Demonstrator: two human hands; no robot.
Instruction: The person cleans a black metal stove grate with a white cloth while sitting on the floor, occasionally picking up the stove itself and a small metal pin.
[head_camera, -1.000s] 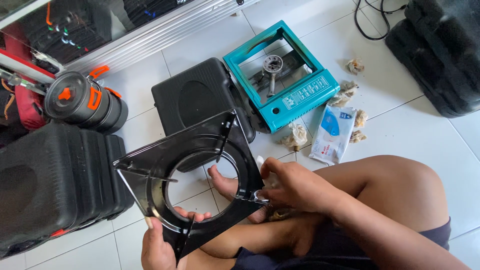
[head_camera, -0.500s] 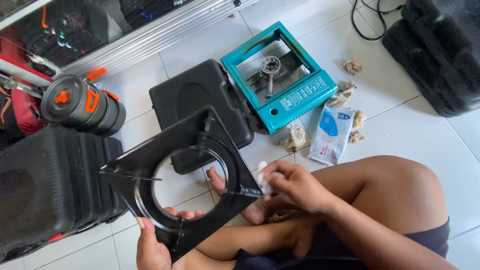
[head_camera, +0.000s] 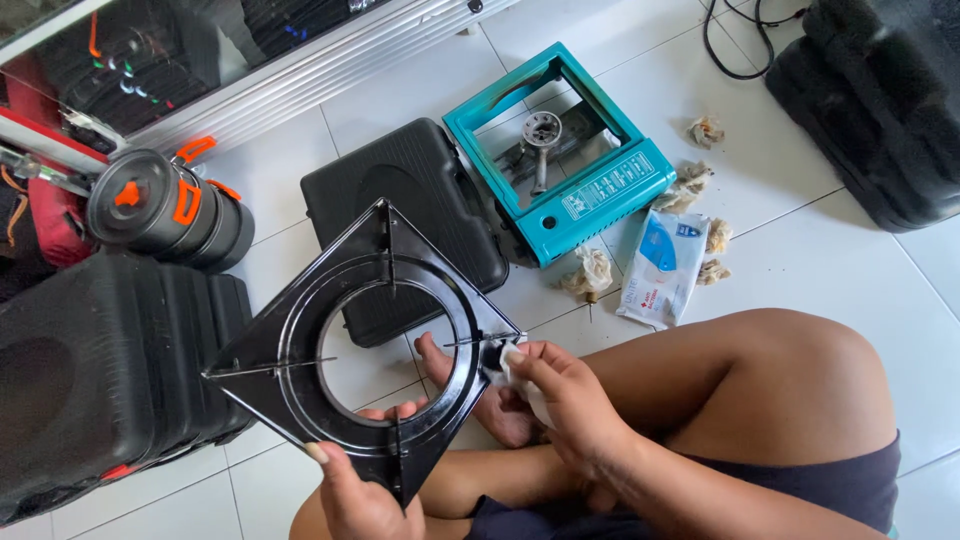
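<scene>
Left hand: I am seeing my left hand (head_camera: 360, 500) at six o'clock, gripping the near corner of the black stove top plate (head_camera: 370, 350) from below, thumb on its upper face, so the plate is tilting up toward the camera with its ring opening facing me.
Right hand: my right hand (head_camera: 560, 395) is sitting at about four o'clock of the plate, fingers pinched around a small white wipe (head_camera: 505, 360) and pressing it against the plate's right corner; the left hand's steady grip is giving that pressure something to push against.
Plate: it is hanging in the air above my crossed legs, not touching the floor, one corner pointing to twelve o'clock.
Foot: my bare foot (head_camera: 480, 400) is showing through and beneath the ring opening.
Wipe pack: a white and blue packet of wipes (head_camera: 665, 265) is lying at two o'clock, near my knee, within easy reach.
Used wads: crumpled, soiled tissues (head_camera: 590, 272) are lying scattered around the packet.
Stove body: the teal gas stove (head_camera: 600, 180) is sitting at one o'clock with its top off and the burner exposed.
Case: a black carry case (head_camera: 420, 190) is lying at twelve o'clock, just beside the stove.
Pots: a dark nested cook set with orange handles (head_camera: 160, 205) is standing at ten o'clock.
</scene>
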